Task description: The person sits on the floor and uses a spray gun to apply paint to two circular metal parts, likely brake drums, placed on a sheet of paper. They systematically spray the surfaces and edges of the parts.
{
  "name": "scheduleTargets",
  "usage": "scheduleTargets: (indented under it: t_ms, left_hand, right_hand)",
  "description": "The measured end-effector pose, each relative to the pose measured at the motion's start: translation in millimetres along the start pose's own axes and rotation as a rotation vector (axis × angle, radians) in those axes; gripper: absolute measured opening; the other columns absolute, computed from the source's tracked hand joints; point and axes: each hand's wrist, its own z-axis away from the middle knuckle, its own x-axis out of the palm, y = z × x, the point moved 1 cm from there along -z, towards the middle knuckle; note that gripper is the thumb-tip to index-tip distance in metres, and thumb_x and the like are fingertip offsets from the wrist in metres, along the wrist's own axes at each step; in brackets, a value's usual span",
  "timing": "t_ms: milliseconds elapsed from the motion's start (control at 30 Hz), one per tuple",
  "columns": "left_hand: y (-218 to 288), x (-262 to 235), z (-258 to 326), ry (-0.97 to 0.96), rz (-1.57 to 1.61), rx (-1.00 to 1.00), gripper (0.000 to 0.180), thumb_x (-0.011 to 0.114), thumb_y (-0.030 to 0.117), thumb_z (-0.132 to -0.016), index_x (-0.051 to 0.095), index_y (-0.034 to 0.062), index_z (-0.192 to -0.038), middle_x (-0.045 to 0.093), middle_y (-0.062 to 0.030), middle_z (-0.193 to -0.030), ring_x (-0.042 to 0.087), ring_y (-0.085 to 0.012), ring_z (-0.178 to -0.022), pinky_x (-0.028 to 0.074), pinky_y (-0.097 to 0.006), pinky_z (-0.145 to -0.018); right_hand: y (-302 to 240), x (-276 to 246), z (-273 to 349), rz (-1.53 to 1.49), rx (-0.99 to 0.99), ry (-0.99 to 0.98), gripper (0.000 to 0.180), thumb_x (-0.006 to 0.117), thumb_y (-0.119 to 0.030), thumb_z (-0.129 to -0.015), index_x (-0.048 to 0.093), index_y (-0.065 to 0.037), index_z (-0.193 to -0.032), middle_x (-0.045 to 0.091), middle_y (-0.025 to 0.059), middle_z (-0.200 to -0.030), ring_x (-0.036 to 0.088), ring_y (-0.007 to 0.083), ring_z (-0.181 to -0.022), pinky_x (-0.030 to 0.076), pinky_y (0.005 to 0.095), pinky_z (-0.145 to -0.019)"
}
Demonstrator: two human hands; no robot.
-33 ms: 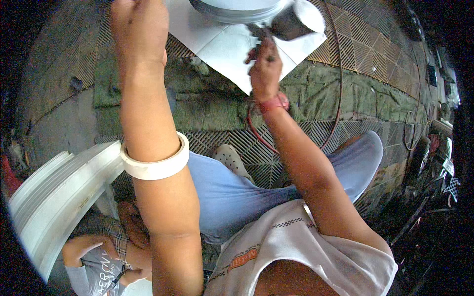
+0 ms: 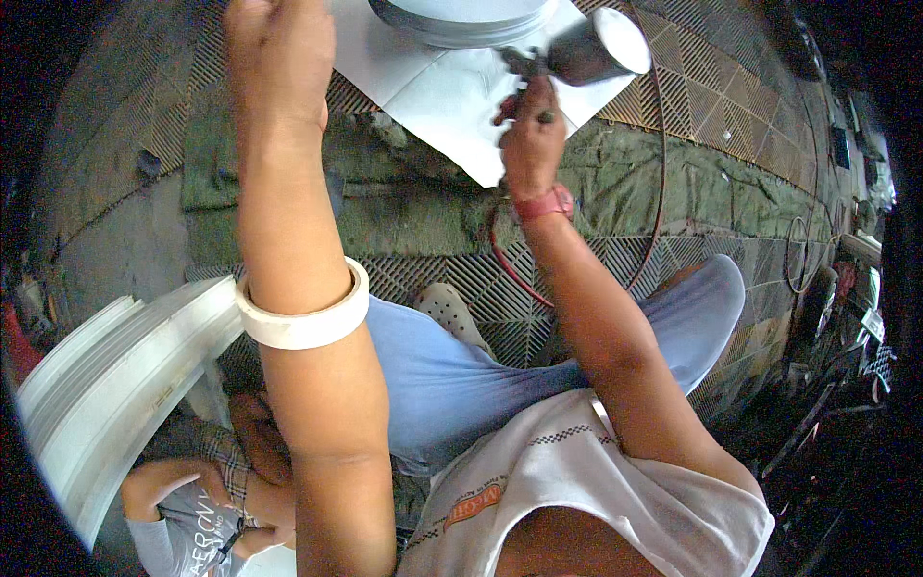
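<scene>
My right hand [image 2: 534,144] is closed around a dark spray gun [image 2: 524,65], whose dark cup with a pale round end [image 2: 598,48] tilts to the right. The gun is over a white sheet [image 2: 442,106], near a round, pale piece with a ridged rim [image 2: 461,29] that the upper edge cuts off. At the upper left my left hand [image 2: 279,58] looks curled closed, its fingers mostly hidden or out of the picture. What it may hold is hidden. A roll of masking tape [image 2: 303,322] hangs round my left forearm.
A red hose [image 2: 661,144] loops by my right wrist. Green cloth [image 2: 385,212] covers part of the ridged floor tiles [image 2: 702,87]. Large white curved panels [image 2: 125,365] stand at the left, with a seated person [image 2: 192,510] beside them. Dark clutter lies at the right.
My right hand and the spray gun have shifted slightly to the right. My left hand has moved a little to the right too.
</scene>
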Motion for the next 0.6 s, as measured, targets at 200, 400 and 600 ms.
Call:
scheduleTargets:
  t_ms: [200, 400, 600]
  left_hand:
    - [-43, -18, -2, -0.708, -0.497, 0.055, 0.041, 0.064, 0.036, -0.101, 0.068, 0.0046, -0.127, 0.074, -0.0102, -0.113, 0.066, -0.0175, -0.098, 0.05, -0.034, -0.094]
    - [-49, -17, 57, -0.984, -0.582, -0.026, 0.067, 0.063, 0.011, -0.086, 0.045, -0.0031, -0.149, 0.054, -0.0298, -0.145, 0.052, -0.0381, -0.138, 0.038, -0.038, -0.117]
    - [-23, -70, 39, -0.786, 0.008, -0.44, 0.059, 0.053, 0.026, -0.101, 0.044, -0.0007, -0.152, 0.054, -0.0125, -0.148, 0.049, -0.022, -0.136, 0.036, -0.034, -0.117]
  right_hand:
    - [-61, -19, -4, 0.116, -0.036, 0.067, 0.05, 0.053, -0.043, -0.108, 0.057, -0.003, -0.137, 0.069, 0.0093, -0.083, 0.066, 0.0146, -0.067, 0.051, 0.0305, -0.057]
    - [-97, 34, 27, 0.105, -0.002, -0.311, 0.064, 0.051, -0.052, -0.106, 0.047, 0.003, -0.139, 0.066, 0.0262, -0.117, 0.067, 0.0329, -0.103, 0.052, 0.041, -0.089]
    - [-140, 102, 62, 0.153, -0.134, -0.567, 0.09, 0.046, -0.066, -0.101, 0.045, 0.018, -0.135, 0.047, 0.0458, -0.139, 0.048, 0.0525, -0.135, 0.037, 0.046, -0.115]
